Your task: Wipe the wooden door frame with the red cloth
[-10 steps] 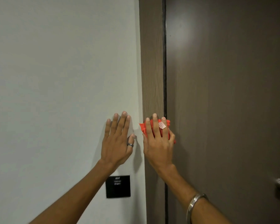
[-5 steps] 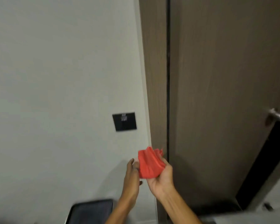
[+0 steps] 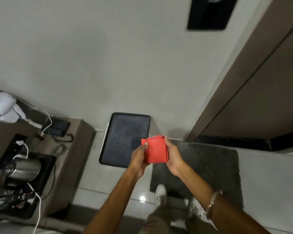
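Observation:
I look steeply down. The red cloth, folded into a flat square, is held in front of me at waist height. My left hand grips its left edge and my right hand grips its right edge. The wooden door frame runs diagonally from the upper right down to the floor, well apart from the cloth and both hands. The brown door lies to the right of the frame.
A black tray leans at the wall's base. A dark mat lies under my white shoes. To the left a counter carries a steel kettle, a telephone, a hair dryer and cables. A black wall panel hangs above.
My right hand has come off the door frame with the cloth. Both hands dropped low and now hold it folded flat between them. My view tilted down to the floor.

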The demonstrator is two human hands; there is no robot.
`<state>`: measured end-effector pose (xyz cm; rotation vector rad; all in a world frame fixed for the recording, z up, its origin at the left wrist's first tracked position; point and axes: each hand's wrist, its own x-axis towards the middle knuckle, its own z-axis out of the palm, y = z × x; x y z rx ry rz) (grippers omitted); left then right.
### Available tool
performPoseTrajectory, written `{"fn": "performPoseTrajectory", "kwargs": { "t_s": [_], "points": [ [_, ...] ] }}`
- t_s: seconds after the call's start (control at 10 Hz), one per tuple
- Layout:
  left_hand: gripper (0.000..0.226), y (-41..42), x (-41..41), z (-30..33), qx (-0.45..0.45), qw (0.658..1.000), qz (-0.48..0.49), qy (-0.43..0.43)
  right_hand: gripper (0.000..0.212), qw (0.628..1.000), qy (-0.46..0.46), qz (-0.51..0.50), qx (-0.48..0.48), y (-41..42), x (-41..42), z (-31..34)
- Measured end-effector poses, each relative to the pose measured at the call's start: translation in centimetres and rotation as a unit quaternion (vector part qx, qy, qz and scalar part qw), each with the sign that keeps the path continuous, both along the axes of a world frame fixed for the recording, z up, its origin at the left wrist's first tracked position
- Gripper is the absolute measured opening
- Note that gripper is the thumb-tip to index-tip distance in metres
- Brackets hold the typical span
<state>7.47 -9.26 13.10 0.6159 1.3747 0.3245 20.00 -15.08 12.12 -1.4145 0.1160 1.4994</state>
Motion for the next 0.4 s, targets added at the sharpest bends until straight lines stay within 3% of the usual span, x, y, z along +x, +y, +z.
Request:
{"fn": "performPoseTrajectory", "kwargs": {
  "t_s": [0.1, 0.3, 0.4],
  "points": [
    [0.026, 3.0, -3.4, -6.2, -0.003, 0.998, -0.019, 0.064, 0.046, 0.995, -0.02, 0.078, -0.063, 3.5, -2.8, -5.6],
    [0.031, 10.0, -5.2, -14.0, 0.064, 0.991, -0.001, 0.115, 0.015, 0.992, -0.06, 0.074, -0.086, 10.9, -5.8, -12.9],
    [0.033, 11.7, -5.2, -15.7, 0.111, 0.985, -0.025, 0.126, 0.014, 0.983, -0.136, 0.085, -0.094, 12.4, -5.4, -14.6]
  ]
}}
